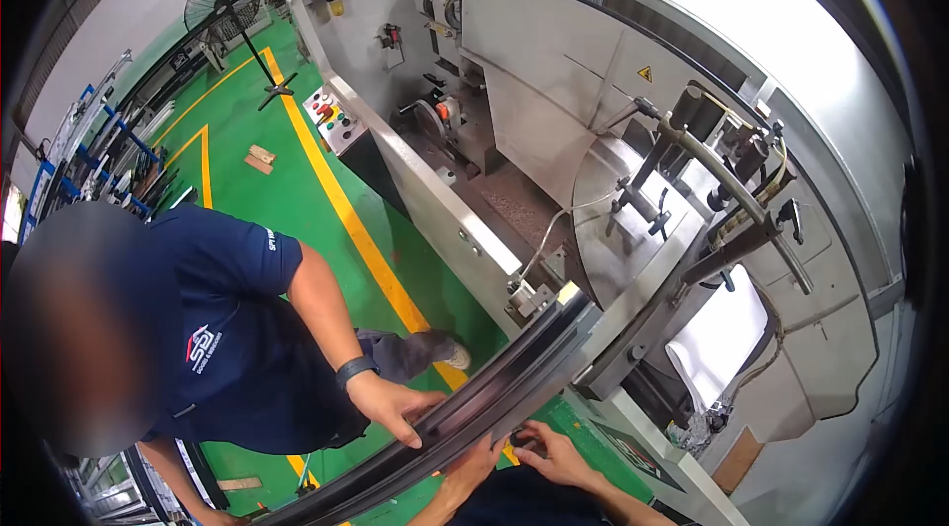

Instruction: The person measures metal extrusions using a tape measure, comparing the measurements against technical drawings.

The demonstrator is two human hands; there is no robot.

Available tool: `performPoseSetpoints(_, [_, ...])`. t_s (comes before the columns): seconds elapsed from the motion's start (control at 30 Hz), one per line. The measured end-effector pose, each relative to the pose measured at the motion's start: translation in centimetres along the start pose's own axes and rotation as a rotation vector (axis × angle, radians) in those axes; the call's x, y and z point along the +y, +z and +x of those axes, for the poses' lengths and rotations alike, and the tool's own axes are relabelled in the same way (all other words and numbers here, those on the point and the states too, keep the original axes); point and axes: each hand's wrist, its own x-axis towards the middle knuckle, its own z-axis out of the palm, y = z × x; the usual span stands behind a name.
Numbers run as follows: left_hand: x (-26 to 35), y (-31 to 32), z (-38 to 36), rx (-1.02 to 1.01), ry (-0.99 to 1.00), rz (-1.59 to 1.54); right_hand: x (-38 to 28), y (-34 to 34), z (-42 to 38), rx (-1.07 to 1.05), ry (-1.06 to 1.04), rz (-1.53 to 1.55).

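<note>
A long black metal profile (494, 368) runs slantwise from the bottom edge up to the machine's saw-side bed. My left hand (473, 467) is closed on its near edge, with the fingertips partly hidden against it. Just right of it, my right hand (556, 457) has curled fingers close to the profile's side. A small dark spot shows at those fingertips, too small to name. Across the profile, a co-worker's hand (390, 407) with a dark wristband rests on top of it. The co-worker's other hand (219, 518) is by the profile's lower end.
The large grey machine (554, 81) fills the right, with clamp arms (732, 180) over its round table. A button panel (333, 119) sits on its frame. Behind the co-worker (227, 348) are a standing fan (223, 4), racks of profiles (109, 145) and wood pieces (259, 159) on the green floor.
</note>
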Motion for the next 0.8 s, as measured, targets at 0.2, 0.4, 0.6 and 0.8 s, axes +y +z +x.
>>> performPoseSetpoints(0.2, [-0.2,0.8,1.5,-0.005,0.018,-0.147,1.5,0.3,2.1,0.083,0.193,0.387])
performPoseSetpoints(0.4, [-4.5,-0.4,2.6,0.025,-0.027,-0.036,1.4,0.3,4.0,0.164,0.335,0.621])
performPoseSetpoints(0.6, [-8.9,-4.8,4.9,0.01,-0.101,0.122,1.8,0.9,4.9,0.214,0.313,0.699])
performPoseSetpoints(0.8, [-2.3,-2.5,2.7,-0.05,0.032,0.027,1.4,1.5,4.4,0.25,0.306,0.73])
